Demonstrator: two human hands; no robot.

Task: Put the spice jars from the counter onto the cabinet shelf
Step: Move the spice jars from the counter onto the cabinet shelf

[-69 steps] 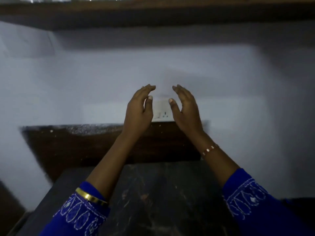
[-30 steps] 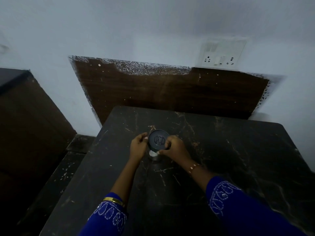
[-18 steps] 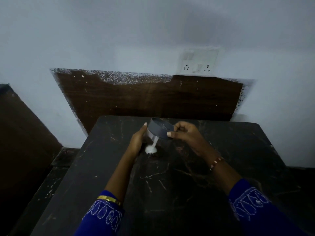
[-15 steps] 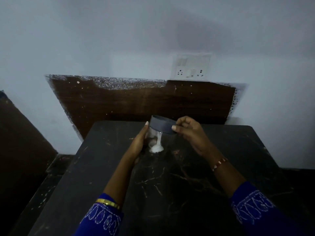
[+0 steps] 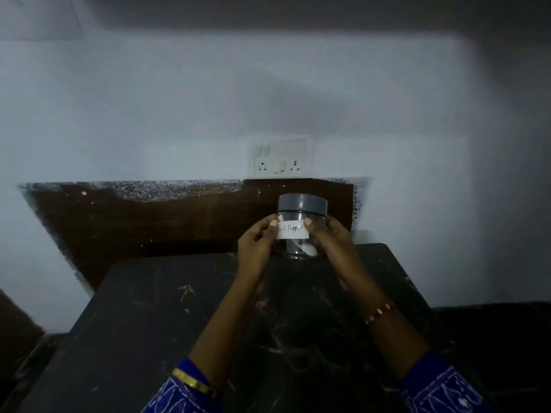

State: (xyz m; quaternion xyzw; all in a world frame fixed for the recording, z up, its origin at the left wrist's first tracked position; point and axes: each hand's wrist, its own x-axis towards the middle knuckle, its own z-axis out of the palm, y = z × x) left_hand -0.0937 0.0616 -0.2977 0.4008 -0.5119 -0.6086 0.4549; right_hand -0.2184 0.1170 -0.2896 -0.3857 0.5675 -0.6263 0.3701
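A clear spice jar (image 5: pixel 298 228) with a grey lid and a white label reading "Black Pepper" is upright in the air above the far edge of the dark counter (image 5: pixel 179 323). My left hand (image 5: pixel 258 245) grips its left side and my right hand (image 5: pixel 331 236) grips its right side, thumbs on the label. A small white scoop lies inside the jar near its bottom. The cabinet shelf is not in view; only a dark shadow band crosses the top of the frame.
A white wall rises behind the counter, with a switch-and-socket plate (image 5: pixel 281 156) just above the jar. A brown wooden panel (image 5: pixel 149 222) lines the wall at counter height. A lower dark ledge (image 5: pixel 26 353) sits at the left.
Both hands took the jar off the counter, turned it upright and raised it toward the wall. The view has tilted upward since half a second ago.
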